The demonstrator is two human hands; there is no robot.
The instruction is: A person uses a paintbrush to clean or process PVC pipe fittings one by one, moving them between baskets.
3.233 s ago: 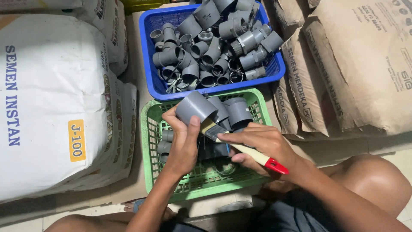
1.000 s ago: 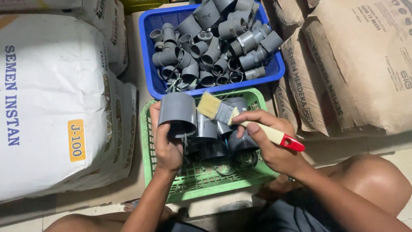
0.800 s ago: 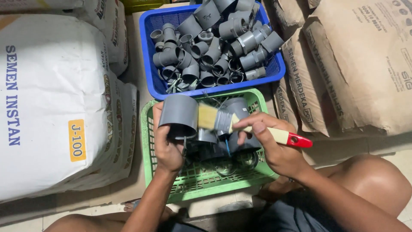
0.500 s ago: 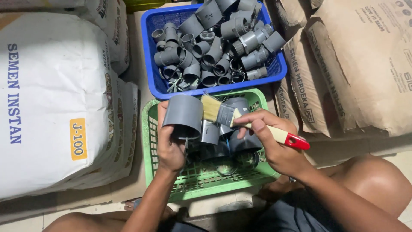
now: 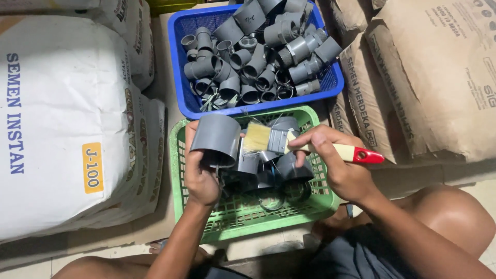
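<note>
Sacks are crowding both frame edges; at centre, the left hand (image 5: 200,173) is gripping a grey pipe fitting (image 5: 217,138) over a green basket (image 5: 243,219), while the right hand (image 5: 338,165) is gripping a paintbrush (image 5: 289,142) just beside it.

Fitting basket (image 5: 182,155) before fuller basket (image 5: 175,67), sacks (image 5: 62,129) perhaps flanking.

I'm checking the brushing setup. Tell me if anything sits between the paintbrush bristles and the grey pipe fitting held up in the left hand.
Nothing visible does. The paintbrush bristles lie right beside the grey pipe fitting, held over the green basket by the left hand; the right hand grips the handle.
</note>
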